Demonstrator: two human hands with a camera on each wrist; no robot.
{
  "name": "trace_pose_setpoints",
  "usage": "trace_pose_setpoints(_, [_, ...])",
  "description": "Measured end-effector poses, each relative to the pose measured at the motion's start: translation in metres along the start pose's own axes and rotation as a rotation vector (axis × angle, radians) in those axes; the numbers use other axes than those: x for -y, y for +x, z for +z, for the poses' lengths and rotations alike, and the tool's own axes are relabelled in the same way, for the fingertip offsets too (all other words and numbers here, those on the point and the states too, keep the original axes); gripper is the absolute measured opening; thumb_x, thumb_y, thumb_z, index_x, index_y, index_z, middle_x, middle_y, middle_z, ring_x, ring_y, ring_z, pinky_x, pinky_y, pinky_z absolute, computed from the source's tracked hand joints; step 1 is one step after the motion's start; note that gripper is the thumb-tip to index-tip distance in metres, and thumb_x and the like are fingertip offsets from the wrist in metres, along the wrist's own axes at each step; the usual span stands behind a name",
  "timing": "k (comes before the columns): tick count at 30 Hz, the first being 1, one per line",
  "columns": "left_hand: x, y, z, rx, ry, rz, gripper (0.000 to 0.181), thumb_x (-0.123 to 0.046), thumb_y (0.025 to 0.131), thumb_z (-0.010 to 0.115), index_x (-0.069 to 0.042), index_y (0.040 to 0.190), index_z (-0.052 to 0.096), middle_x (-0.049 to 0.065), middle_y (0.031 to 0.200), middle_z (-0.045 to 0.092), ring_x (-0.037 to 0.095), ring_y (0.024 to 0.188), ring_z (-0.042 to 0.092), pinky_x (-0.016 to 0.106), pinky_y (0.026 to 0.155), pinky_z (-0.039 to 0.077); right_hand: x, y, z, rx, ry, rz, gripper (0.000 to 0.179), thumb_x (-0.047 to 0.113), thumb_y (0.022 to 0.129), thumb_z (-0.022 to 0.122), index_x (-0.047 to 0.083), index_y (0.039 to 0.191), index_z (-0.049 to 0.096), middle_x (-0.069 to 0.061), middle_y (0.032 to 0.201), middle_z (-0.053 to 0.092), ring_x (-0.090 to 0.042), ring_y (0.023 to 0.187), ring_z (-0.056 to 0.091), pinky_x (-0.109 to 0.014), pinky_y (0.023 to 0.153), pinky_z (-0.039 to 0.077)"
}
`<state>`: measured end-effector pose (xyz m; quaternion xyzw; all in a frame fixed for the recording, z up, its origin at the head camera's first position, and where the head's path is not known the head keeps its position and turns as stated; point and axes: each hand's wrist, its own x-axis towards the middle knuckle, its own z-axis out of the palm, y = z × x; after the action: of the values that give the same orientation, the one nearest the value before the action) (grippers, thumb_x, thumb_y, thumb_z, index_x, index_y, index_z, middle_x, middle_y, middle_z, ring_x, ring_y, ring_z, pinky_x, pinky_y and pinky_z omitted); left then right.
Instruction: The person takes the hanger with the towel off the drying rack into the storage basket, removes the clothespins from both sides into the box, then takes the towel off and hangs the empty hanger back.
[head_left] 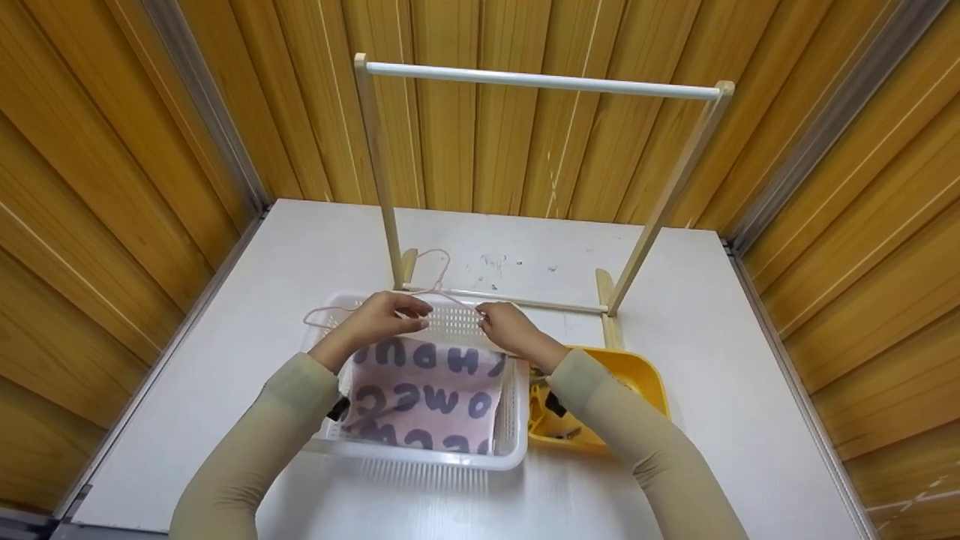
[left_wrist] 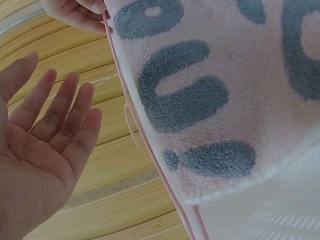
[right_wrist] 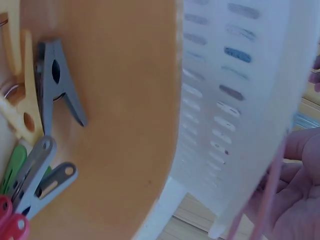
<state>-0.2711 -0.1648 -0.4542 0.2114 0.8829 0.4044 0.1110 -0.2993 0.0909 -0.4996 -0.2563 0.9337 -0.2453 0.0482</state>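
Observation:
My right hand (head_left: 514,328) pinches one sloping arm of a thin pink clothes hanger (head_left: 457,301); its hook points toward the back. My left hand (head_left: 384,319) hovers near the hanger's other side, and in the left wrist view its fingers (left_wrist: 67,105) are spread and touch nothing. A pink towel (head_left: 431,401) with grey letters lies below the hands, over the white basket (head_left: 517,450). One towel edge runs along the hanger's bar (left_wrist: 165,175). Whether the towel is folded over that bar I cannot tell.
A yellow tray (head_left: 652,375) with several clothes pegs (right_wrist: 57,75) stands right of the basket. Behind both rises a wooden rack with a white top rail (head_left: 540,79); its feet (head_left: 609,300) rest on the white table (head_left: 750,420). Wood-patterned walls enclose the table.

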Motion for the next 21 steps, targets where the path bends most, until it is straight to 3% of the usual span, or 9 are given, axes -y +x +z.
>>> trace_pose_setpoints(6, [0.001, -0.004, 0.002, -0.002, 0.009, 0.029, 0.034, -0.013, 0.095, 0.069, 0.008, 0.122, 0.069, 0.026, 0.119, 0.073, 0.040, 0.111, 0.069, 0.052, 0.098, 0.057, 0.003, 0.000, 0.008, -0.058, 0.056, -0.009, 0.023, 0.004, 0.105, 0.049, -0.007, 0.108, 0.068, -0.025, 0.108, 0.075, -0.041, 0.105, 0.072, -0.051, 0.094, 0.056])
trace_pose_setpoints(13, [-0.010, -0.012, 0.004, 0.011, 0.010, 0.043, 0.036, -0.015, 0.095, 0.070, 0.005, 0.125, 0.069, 0.026, 0.124, 0.071, 0.041, 0.116, 0.067, 0.056, 0.103, 0.054, 0.012, -0.013, -0.005, -0.210, 0.045, -0.137, 0.019, 0.002, 0.104, 0.051, -0.004, 0.110, 0.067, -0.025, 0.105, 0.076, -0.041, 0.098, 0.074, -0.052, 0.086, 0.059])
trace_pose_setpoints(19, [-0.030, -0.022, 0.006, 0.025, 0.148, 0.081, 0.050, -0.021, 0.088, 0.080, 0.002, 0.130, 0.066, 0.022, 0.124, 0.072, 0.039, 0.114, 0.068, 0.055, 0.100, 0.054, 0.026, -0.027, -0.033, -0.344, 0.019, -0.247, 0.020, 0.000, 0.103, 0.052, -0.007, 0.114, 0.067, -0.024, 0.106, 0.076, -0.039, 0.100, 0.074, -0.049, 0.087, 0.060])
trace_pose_setpoints(21, [-0.036, -0.024, 0.007, 0.016, 0.212, 0.106, 0.046, -0.019, 0.087, 0.081, 0.001, 0.126, 0.069, 0.020, 0.120, 0.074, 0.036, 0.108, 0.071, 0.053, 0.097, 0.056, 0.031, -0.030, -0.042, -0.378, 0.003, -0.260, 0.021, 0.000, 0.103, 0.053, -0.008, 0.116, 0.067, -0.024, 0.107, 0.076, -0.039, 0.101, 0.074, -0.048, 0.087, 0.060])
